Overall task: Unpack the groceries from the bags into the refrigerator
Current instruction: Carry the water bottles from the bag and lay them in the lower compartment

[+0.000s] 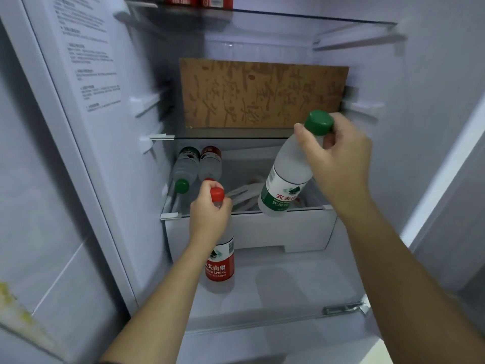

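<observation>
- The left hand (210, 214) is curled round the neck of a red-capped bottle (220, 264). The bottle hangs upright below the hand, in front of the white drawer (301, 232).
- The right hand (338, 158) grips a green-capped bottle (284, 179) just under its cap. It is tilted, with its base swung toward the left hand, over the drawer's front edge.
- Just beyond the left hand, 2 stored bottles (185, 166) lie side by side on the shelf.
- High above both hands, red cans (199, 0) sit on the top shelf.
- Likely partway done: some drinks are already in, and these 2 bottles are not yet set down. No bags show, so the remainder cannot be judged.
</observation>
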